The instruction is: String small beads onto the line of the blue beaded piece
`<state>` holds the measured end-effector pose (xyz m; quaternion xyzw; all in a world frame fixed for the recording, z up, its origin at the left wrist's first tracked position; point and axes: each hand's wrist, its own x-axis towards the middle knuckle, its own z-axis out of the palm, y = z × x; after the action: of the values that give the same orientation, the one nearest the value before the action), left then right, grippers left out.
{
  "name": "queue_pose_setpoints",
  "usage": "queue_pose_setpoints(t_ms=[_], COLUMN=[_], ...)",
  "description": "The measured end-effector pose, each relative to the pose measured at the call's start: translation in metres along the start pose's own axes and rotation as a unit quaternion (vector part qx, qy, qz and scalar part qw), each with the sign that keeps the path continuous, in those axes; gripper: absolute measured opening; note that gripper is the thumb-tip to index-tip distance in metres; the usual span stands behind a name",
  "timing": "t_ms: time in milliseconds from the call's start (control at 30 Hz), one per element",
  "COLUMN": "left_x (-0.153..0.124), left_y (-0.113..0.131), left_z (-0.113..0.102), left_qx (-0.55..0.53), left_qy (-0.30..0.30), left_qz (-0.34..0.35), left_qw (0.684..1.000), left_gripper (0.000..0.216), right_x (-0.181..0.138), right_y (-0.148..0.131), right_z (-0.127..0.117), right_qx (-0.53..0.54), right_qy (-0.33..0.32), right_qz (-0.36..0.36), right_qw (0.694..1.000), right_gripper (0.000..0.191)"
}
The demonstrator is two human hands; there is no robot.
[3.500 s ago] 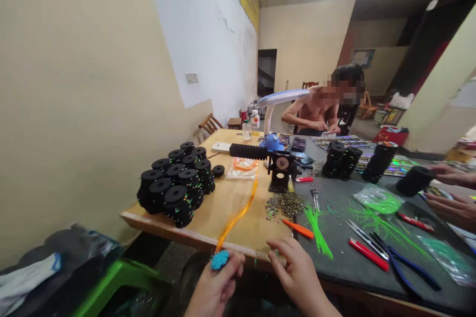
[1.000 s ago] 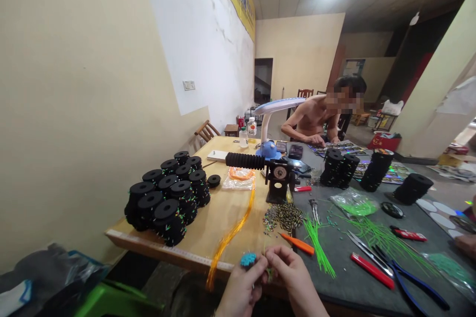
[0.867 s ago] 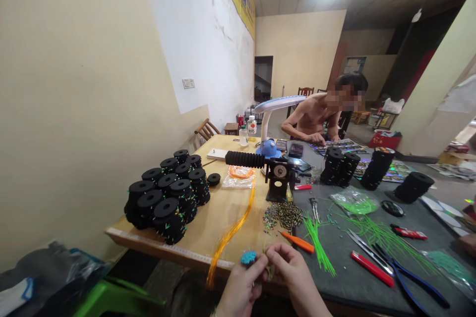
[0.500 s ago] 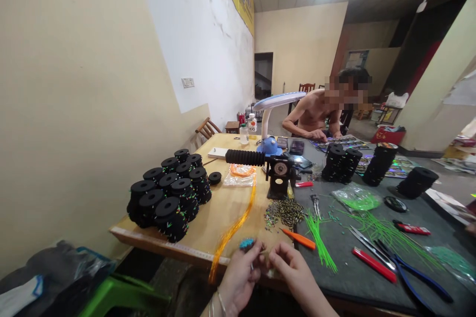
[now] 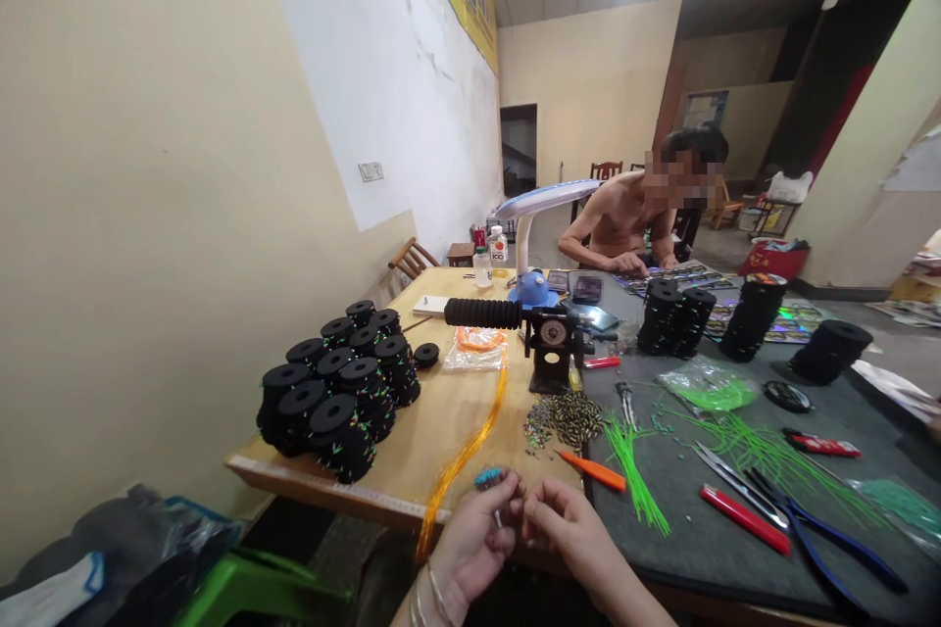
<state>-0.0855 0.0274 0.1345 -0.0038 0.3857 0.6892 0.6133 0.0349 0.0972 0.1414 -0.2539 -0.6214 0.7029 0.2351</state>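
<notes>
My left hand [image 5: 477, 524], with bangles at the wrist, is closed at the table's front edge around a small blue-topped bundle [image 5: 486, 478]. A thin pale stem shows below its fingers; what kind of thing the bundle is I cannot make out. Beside it, my right hand [image 5: 557, 517] pinches thumb against fingers, close to the left fingertips. Whatever lies in that pinch is too small to see. Orange strands [image 5: 460, 458] hang over the edge left of my hands. An orange pointed tool [image 5: 594, 470] and a pile of small dark beads [image 5: 573, 419] lie just beyond them.
Stacked black foam spools [image 5: 334, 362] stand left. A black winding device [image 5: 550, 343] carries more spools behind the beads. Green strands [image 5: 636, 475], scissors [image 5: 739, 485], a red-handled tool [image 5: 746, 519] and blue-handled pliers [image 5: 816, 529] lie right. Another person [image 5: 618, 225] works across the table.
My right hand has drawn slightly apart from the left fingertips. The left hand keeps hold of the blue-topped bundle. The view has shifted a little.
</notes>
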Motion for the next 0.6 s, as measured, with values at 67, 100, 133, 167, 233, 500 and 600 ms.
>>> queue_pose_setpoints(t_ms=[67,100,133,167,233,500,600], left_x=[0.0011,0.0014,0.0016,0.0017,0.0016,0.0038,0.0047], left_y=[0.0012,0.0016,0.0021,0.0024,0.0028,0.0001,-0.0003], left_z=[-0.0014,-0.0015,-0.0014,-0.0010,-0.0001,-0.0011,-0.0014], left_qx=[0.002,0.002,0.002,0.003,0.003,-0.002,-0.002], left_qy=[-0.002,-0.004,-0.005,-0.007,-0.010,-0.001,0.004], left_qz=[-0.002,-0.002,-0.001,0.000,0.002,0.006,0.009], left_qw=[1.000,1.000,1.000,1.000,1.000,1.000,1.000], left_gripper=[0.021,0.020,0.020,0.020,0.022,0.023,0.022], right_x=[0.0008,0.0010,0.0011,0.0011,0.0010,0.0049,0.0064], right_y=[0.0008,0.0010,0.0012,0.0012,0.0011,0.0055,0.0062], right_z=[0.0001,0.0002,0.0002,0.0003,0.0004,0.0005,0.0005], right_qx=[-0.004,-0.007,-0.009,-0.010,-0.007,-0.002,-0.005], right_qy=[0.000,-0.001,-0.002,-0.003,-0.007,-0.013,-0.017], right_qz=[0.006,0.008,0.010,0.010,0.006,0.010,0.015], right_qw=[1.000,1.000,1.000,1.000,1.000,1.000,1.000], right_gripper=[0.045,0.044,0.044,0.043,0.041,0.036,0.037])
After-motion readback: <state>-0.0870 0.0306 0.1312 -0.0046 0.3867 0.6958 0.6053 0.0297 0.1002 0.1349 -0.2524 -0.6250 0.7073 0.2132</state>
